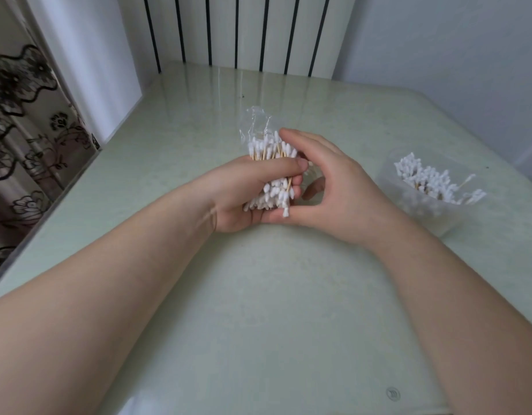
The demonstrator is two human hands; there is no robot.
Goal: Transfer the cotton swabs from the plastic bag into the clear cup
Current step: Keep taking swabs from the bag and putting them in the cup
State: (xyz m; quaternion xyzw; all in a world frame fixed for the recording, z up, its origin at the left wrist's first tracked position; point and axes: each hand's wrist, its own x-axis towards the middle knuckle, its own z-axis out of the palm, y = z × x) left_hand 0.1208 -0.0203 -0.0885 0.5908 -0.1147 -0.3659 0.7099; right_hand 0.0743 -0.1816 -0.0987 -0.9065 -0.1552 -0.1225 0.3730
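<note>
Head: left hand grips cotton swabs; right hand pinches ends.

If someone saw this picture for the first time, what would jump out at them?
A thick bundle of white-tipped wooden cotton swabs sits mid-table in the left hand's grip, its crinkled clear plastic bag poking up behind. The right hand brackets the bundle, index finger on the far tips, thumb at the near ones. At the right edge of the pale green glossy table, a clear plastic cup already holds many swabs.
</note>
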